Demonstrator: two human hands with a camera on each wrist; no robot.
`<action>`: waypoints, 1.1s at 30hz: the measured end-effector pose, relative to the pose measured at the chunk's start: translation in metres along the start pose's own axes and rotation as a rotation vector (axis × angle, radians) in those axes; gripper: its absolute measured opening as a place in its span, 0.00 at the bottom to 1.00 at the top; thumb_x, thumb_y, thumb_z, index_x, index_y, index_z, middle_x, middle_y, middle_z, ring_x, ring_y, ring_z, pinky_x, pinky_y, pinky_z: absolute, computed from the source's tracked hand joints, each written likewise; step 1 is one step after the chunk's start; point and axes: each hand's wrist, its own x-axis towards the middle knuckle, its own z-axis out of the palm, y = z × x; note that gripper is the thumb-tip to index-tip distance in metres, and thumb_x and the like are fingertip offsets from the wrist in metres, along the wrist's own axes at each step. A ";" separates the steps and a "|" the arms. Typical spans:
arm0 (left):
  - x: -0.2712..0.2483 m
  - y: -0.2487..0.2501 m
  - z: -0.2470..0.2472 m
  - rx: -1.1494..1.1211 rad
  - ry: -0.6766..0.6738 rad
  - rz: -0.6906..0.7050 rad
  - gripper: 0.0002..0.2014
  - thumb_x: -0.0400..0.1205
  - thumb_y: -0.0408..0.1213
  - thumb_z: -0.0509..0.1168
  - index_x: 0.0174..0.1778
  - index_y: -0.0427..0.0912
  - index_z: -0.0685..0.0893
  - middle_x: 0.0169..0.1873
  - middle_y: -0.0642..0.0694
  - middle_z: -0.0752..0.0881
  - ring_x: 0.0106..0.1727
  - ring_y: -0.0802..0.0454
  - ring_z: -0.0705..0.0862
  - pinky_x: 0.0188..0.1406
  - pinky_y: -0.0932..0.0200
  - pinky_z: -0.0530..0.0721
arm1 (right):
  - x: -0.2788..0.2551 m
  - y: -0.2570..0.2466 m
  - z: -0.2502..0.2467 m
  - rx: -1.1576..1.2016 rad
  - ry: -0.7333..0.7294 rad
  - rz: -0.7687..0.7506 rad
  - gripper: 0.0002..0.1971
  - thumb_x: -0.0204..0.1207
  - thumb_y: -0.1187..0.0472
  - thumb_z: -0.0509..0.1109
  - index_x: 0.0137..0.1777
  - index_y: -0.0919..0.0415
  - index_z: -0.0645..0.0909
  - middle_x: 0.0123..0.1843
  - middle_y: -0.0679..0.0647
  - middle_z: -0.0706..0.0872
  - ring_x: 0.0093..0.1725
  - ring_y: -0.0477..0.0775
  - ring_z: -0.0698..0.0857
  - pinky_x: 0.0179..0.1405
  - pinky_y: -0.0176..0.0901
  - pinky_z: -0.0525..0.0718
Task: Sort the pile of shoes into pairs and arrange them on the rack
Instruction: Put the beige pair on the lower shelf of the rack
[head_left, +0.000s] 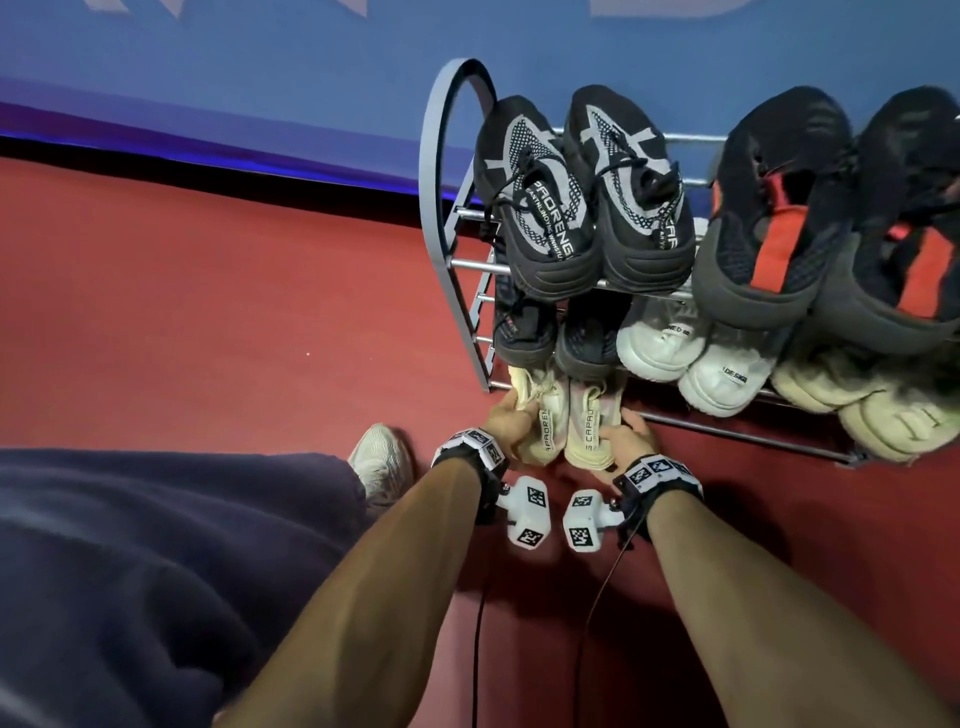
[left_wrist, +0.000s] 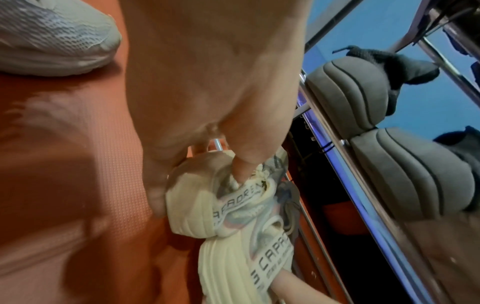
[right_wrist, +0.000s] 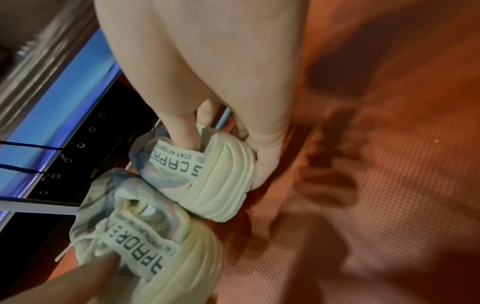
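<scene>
Two cream sneakers with lettered heel straps sit side by side at the left end of the rack's (head_left: 435, 171) bottom tier. My left hand (head_left: 506, 418) grips the heel of the left cream sneaker (head_left: 540, 415), thumb inside its collar (left_wrist: 242, 170). My right hand (head_left: 626, 439) grips the heel of the right cream sneaker (head_left: 589, 426), fingers in its opening (right_wrist: 187, 135) and thumb under the sole. Both shoes point toes-in under the shelf above. On the top tier stand a black-grey pair (head_left: 582, 192) and a black-red pair (head_left: 831, 218).
The middle tier carries a dark pair (head_left: 561, 332), a white pair (head_left: 691, 353) and a cream pair (head_left: 862, 395). My own foot in a white sneaker (head_left: 382, 460) rests on the red floor (head_left: 208, 312) left of my hands. A blue wall (head_left: 260, 78) stands behind the rack.
</scene>
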 end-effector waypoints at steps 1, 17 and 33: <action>-0.006 0.001 0.002 0.014 0.001 0.054 0.21 0.85 0.30 0.65 0.75 0.45 0.77 0.60 0.38 0.88 0.58 0.36 0.88 0.50 0.46 0.87 | -0.001 0.002 -0.001 0.034 -0.024 0.035 0.28 0.69 0.68 0.73 0.64 0.38 0.81 0.56 0.53 0.88 0.55 0.60 0.87 0.58 0.68 0.86; -0.003 0.019 0.022 -0.319 -0.029 0.008 0.24 0.80 0.18 0.65 0.71 0.41 0.78 0.54 0.39 0.87 0.45 0.45 0.88 0.32 0.56 0.90 | 0.001 -0.028 -0.008 0.299 -0.055 0.054 0.24 0.72 0.73 0.76 0.65 0.59 0.75 0.63 0.61 0.87 0.61 0.59 0.88 0.50 0.51 0.90; 0.009 0.020 0.000 -0.403 0.095 -0.061 0.08 0.77 0.15 0.69 0.48 0.28 0.81 0.28 0.42 0.89 0.28 0.49 0.89 0.29 0.61 0.90 | 0.004 -0.022 -0.001 0.342 -0.160 0.003 0.23 0.74 0.78 0.72 0.63 0.54 0.83 0.60 0.60 0.89 0.63 0.54 0.86 0.61 0.45 0.85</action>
